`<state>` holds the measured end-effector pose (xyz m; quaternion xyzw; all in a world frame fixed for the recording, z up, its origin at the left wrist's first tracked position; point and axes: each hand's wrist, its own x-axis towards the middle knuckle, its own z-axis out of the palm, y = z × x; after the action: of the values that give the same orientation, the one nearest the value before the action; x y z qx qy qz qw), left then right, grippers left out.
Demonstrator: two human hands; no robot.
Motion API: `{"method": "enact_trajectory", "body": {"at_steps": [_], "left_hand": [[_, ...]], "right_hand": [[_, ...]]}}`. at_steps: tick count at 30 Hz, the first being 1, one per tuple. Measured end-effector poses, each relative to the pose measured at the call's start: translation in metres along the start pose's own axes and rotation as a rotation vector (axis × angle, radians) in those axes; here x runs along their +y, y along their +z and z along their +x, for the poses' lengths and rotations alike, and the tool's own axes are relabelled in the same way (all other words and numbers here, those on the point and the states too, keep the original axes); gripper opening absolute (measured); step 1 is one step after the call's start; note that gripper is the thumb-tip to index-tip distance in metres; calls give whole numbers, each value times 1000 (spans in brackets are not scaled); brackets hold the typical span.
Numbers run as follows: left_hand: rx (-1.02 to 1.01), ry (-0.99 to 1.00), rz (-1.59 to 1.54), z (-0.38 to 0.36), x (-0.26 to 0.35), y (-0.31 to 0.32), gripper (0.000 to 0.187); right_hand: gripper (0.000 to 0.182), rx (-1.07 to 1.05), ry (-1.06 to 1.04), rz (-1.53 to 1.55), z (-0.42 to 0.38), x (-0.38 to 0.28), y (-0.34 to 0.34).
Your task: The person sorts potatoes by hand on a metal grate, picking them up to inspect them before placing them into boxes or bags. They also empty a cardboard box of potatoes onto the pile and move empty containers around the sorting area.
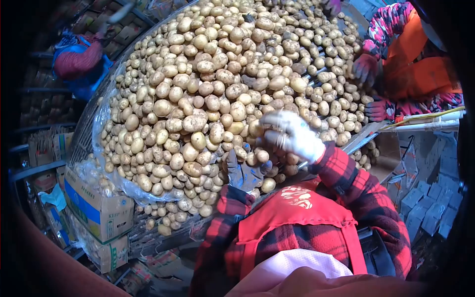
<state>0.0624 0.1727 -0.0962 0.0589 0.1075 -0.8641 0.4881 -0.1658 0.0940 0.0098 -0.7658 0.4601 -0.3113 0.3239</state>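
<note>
A large heap of pale, soil-marked potatoes [193, 123] fills the sorting surface in front of me. My left hand [243, 174], in a dark glove with blue patches, rests at the near edge of the heap. Its thumb and fingers are spread, with potatoes just beyond them. Above and right of it is my right hand [292, 136] in a white glove, slightly blurred. Its fingers curl down over a brownish potato [255, 128] at their tips; the palm side is hidden.
At the right, a co-worker in an orange apron [420, 74] has gloved hands at the heap's edge. Another person in blue [81, 69] is at the far left. Stacked cardboard boxes [99, 208] stand lower left, beside plastic sheeting [133, 187]. Grey blocks [430, 203] lie lower right.
</note>
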Motion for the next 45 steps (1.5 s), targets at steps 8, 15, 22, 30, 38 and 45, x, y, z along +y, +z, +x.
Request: {"method": "enact_trajectory", "body": {"at_steps": [8,15,22,30,38,45], "left_hand": [[92,-46,58,-24,1,9,51],[178,-138,113,-36,7,17,50],[200,-162,101,-24,11,22,53],[193,-291,205,1,3,25,54],[352,-231,173,1,-1,28,59],[418,-177,173,5,-2,31,60]], "right_hand": [[31,172,-303,-497,138,-30,77],[20,20,-221,-593,174,-24,104],[50,-239,610,1158,6,10,-9],[30,441,915,789,-106,108,-56],[38,367,548,-191,-14,139,-68],[30,14,67,-646,29,146,-46]]}}
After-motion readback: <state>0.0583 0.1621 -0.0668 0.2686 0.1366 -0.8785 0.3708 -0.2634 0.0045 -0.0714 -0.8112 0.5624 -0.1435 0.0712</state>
